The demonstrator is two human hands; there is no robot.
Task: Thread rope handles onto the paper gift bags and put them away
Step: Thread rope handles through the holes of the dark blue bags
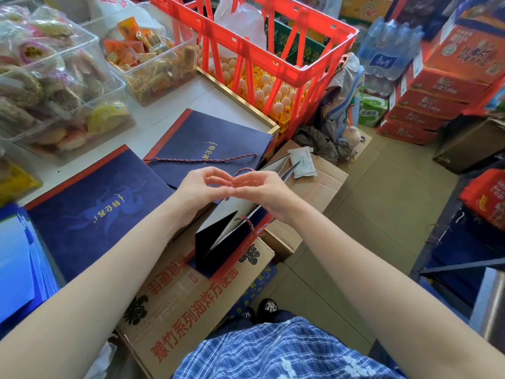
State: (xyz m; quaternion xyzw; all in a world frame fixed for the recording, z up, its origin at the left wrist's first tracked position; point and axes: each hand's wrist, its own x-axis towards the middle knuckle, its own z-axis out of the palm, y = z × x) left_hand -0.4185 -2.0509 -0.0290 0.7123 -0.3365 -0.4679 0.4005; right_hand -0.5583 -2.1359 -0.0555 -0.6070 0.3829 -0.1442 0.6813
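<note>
Both hands pinched the rope handle (244, 170) over the open gift bag (229, 231).
Left hand (203, 188) and right hand (261, 191) fingers held it narrowly; slipping risked unthreading.

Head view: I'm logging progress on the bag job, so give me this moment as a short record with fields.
setting: shop counter
left hand: pinching the rope handle
right hand: pinching the same rope
bag in work: open, upright on a cardboard box
flat bags: one near, one behind with a loose rope on it
background: red crate of eggs
</note>
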